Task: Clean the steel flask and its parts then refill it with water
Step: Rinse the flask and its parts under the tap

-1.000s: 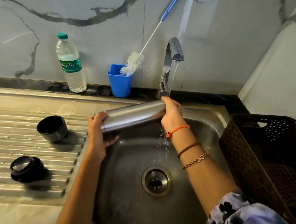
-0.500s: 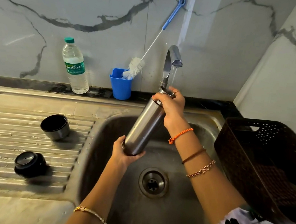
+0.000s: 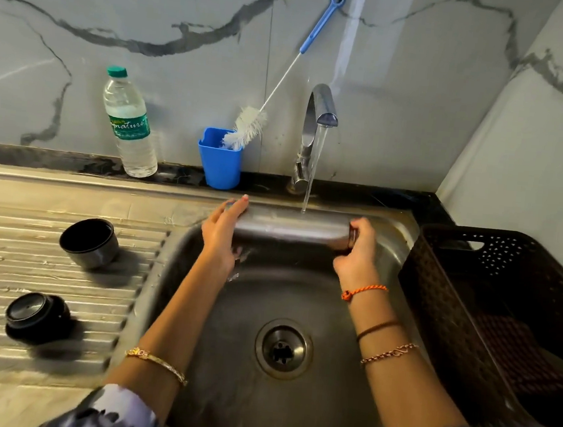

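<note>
Cylindrical steel flask (image 3: pixel 292 224) held level across the steel sink (image 3: pixel 289 403), under the tap's water stream (image 3: pixel 313 168). Left hand (image 3: pixel 221 233) cups its left end, fingers extended; right hand (image 3: pixel 355 251) curls round its right end, forearms roughly parallel.

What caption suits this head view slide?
Both hands, left hand and right hand, hold a steel flask sideways under the running tap.

Both forearms reach forward; left hand (image 3: pixel 222 230) lies with fingers straight, right hand (image 3: pixel 355 251) curled in a grip.
</note>
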